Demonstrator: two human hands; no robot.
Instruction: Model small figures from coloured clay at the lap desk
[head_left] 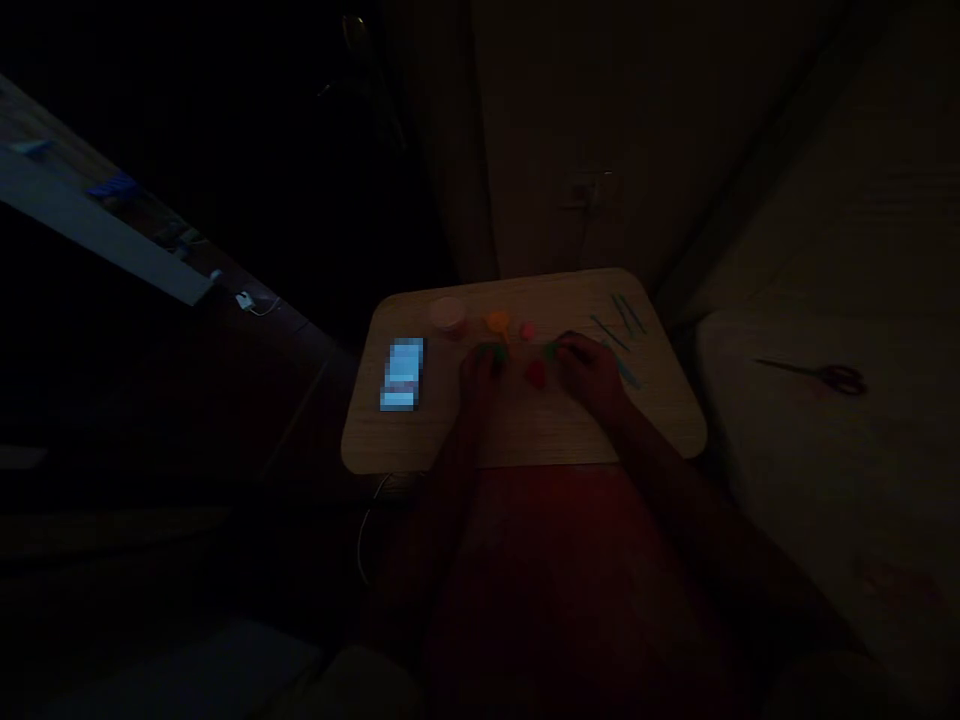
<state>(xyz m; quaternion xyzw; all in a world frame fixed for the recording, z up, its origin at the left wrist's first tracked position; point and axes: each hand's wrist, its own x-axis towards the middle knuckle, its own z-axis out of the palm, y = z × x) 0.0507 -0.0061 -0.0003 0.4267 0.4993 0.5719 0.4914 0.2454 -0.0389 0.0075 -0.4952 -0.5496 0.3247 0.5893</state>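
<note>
Hands [480, 372] [589, 372] lie inside the edges of the wooden board [540, 435] (front strip bare).

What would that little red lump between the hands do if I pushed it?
The red lump looks like soft modelling clay, though it's dim, so it would probably squash a little and feel light. Its pointed, lumpy shape suggests it would slide rather than roll.

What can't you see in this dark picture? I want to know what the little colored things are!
In the head view:
The green bits: partly hidden by the left hand and right hand.
The phone: its screen is blurred.
The orange lump and red piece: too small and dark to identify.
The thin sticks: too dim to name.
</note>
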